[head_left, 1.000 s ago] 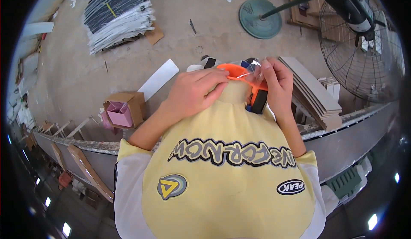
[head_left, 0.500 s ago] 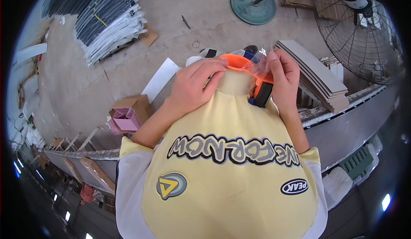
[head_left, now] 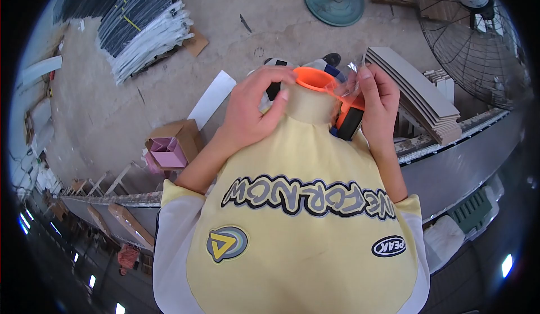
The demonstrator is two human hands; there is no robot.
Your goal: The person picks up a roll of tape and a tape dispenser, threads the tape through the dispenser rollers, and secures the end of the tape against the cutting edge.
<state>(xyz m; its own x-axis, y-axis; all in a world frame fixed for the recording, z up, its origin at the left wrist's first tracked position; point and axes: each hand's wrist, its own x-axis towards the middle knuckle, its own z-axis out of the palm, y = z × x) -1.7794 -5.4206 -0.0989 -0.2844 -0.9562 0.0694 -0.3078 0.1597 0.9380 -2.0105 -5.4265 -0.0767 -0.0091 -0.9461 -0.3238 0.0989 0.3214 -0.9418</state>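
Note:
An orange tape gun (head_left: pixel 316 79) carrying a wide roll of tape (head_left: pixel 308 107) is in front of my shirt. My left hand (head_left: pixel 247 103) curves around the near-left side of the roll, fingertips on the orange rim and thumb lower against the roll. On the other side, my right hand (head_left: pixel 381 103) pinches a crinkled strip of clear tape (head_left: pixel 351 86) between thumb and forefinger. The strip runs over the orange frame. A black part (head_left: pixel 350 124) of the tape gun sits beside my right palm.
A cardboard box (head_left: pixel 188 135) with pink lining stands left, beside a white strip (head_left: pixel 212 101). Stacked boards (head_left: pixel 416 92) lie right, below a wire fan (head_left: pixel 478 61). A green round base (head_left: pixel 334 1) and wrapped dark bundles (head_left: pixel 140 30) are farther off.
My right hand has moved slightly right with the tape strip. My left thumb has spread farther from the fingers on the roll. The tape gun has shifted slightly right.

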